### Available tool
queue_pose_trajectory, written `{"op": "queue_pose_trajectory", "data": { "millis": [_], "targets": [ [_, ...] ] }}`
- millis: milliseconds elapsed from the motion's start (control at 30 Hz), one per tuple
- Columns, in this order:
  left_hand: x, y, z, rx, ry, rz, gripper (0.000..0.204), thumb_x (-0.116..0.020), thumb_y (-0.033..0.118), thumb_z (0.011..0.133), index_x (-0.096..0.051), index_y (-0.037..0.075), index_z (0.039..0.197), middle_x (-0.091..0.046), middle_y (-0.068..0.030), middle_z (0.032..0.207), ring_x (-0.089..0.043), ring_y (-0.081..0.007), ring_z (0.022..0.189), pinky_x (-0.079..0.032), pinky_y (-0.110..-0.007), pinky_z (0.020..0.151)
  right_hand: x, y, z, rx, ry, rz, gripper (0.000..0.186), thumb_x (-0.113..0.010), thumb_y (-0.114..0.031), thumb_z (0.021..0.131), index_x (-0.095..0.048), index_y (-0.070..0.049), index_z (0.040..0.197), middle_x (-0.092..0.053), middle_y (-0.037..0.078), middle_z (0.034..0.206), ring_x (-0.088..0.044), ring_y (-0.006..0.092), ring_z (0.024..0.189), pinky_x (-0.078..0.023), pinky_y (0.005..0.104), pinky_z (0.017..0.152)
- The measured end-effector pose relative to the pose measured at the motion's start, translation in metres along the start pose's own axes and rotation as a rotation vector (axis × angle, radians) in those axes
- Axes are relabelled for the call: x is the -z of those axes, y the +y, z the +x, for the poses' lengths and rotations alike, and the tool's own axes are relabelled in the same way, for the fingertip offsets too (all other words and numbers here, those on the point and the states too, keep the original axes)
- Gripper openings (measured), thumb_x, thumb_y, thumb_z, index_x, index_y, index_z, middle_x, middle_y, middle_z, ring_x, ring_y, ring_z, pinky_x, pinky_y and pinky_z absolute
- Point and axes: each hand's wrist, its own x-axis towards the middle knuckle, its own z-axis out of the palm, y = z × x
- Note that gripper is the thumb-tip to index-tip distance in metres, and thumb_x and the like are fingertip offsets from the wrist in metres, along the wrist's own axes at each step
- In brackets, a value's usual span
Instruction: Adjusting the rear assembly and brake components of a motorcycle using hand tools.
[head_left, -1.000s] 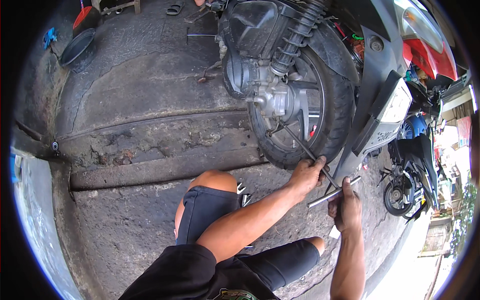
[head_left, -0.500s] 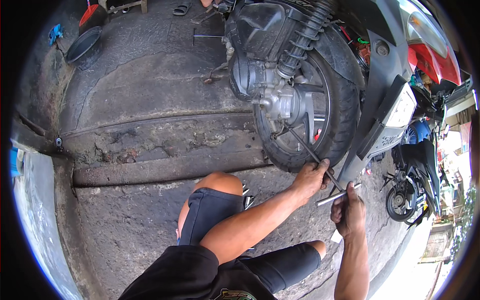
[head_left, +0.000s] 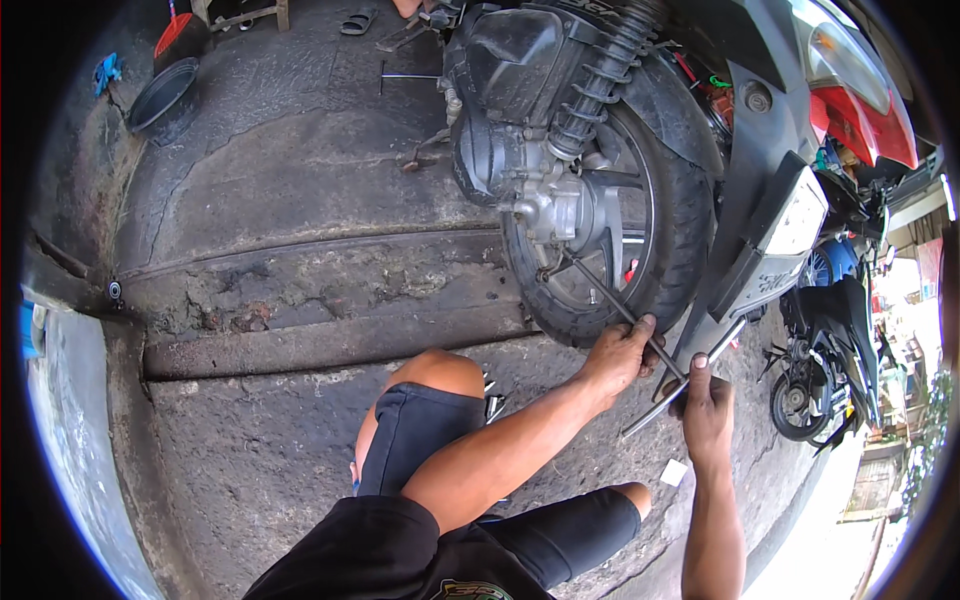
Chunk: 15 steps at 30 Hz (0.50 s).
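Note:
A long T-handle wrench (head_left: 604,287) slants from the lower part of a scooter's gear case (head_left: 560,213) toward me. My left hand (head_left: 622,355) is closed around its shaft beside the tyre of the rear wheel (head_left: 690,225). On the crossbar (head_left: 650,416) my right hand (head_left: 706,410) is closed, with its thumb up against the bar near the junction. The curled fingers of the right hand are partly hidden. Just where the wrench's far tip seats under the gear case is too small to tell.
The scooter's tail and number plate (head_left: 775,255) overhang my hands on the right. Another T-handle wrench (head_left: 410,76) and a black tub (head_left: 165,100) lie farther off. A white scrap (head_left: 674,472) is on the ground. A parked motorcycle (head_left: 800,390) stands at right.
The wrench's crossbar has turned, its right end now tilted up more steeply. My right hand has shifted slightly with it. The left hand keeps its grip on the shaft.

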Motion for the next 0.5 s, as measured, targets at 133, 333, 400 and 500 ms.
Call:
{"op": "queue_pose_trajectory", "data": {
  "millis": [133, 333, 400, 500],
  "targets": [
    [-0.007, 0.004, -0.001, 0.008, 0.003, -0.042, 0.042, -0.054, 0.042, 0.101, -0.064, 0.003, 0.088, -0.053, 0.0003, 0.068, -0.046, -0.0084, 0.058, -0.041, -0.026, 0.056, 0.028, -0.017, -0.011, 1.014, 0.331, -0.836, 0.016, -0.058, -0.008, 0.082, -0.06, -0.001, 0.097, -0.057, 0.014, 0.094, -0.056, 0.0319, 0.093, -0.042, 0.0459, 0.078],
    [0.002, 0.007, 0.003, -0.014, -0.042, 0.01, 0.041, -0.054, 0.041, 0.101, -0.064, 0.003, 0.088, -0.051, 0.0012, 0.065, -0.044, -0.009, 0.055, -0.038, -0.026, 0.053, 0.021, -0.029, 0.035, 1.273, -0.095, -0.947, 0.021, -0.07, -0.013, 0.074, -0.054, -0.006, 0.086, -0.054, 0.008, 0.084, -0.054, 0.0266, 0.081, -0.042, 0.0415, 0.078],
    [-0.006, 0.01, 0.002, -0.002, -0.053, -0.007, 0.042, -0.054, 0.041, 0.101, -0.065, 0.003, 0.088, -0.051, 0.0011, 0.064, -0.045, -0.009, 0.055, -0.038, -0.026, 0.053, 0.013, -0.018, 0.039, 1.219, -0.146, -0.841, 0.026, -0.075, -0.011, 0.072, -0.053, -0.006, 0.084, -0.052, 0.008, 0.08, -0.053, 0.0271, 0.076, -0.041, 0.0412, 0.075],
    [-0.009, 0.017, -0.003, -0.021, 0.002, -0.03, 0.045, -0.053, 0.044, 0.101, -0.064, 0.003, 0.085, -0.055, -0.0013, 0.063, -0.047, -0.0085, 0.056, -0.039, -0.025, 0.054, -0.028, -0.011, 0.015, 0.537, 0.355, -0.119, 0.043, -0.089, -0.021, 0.069, -0.049, -0.007, 0.075, -0.051, 0.006, 0.067, -0.046, 0.0284, 0.065, -0.04, 0.0386, 0.062]
  ]
}}
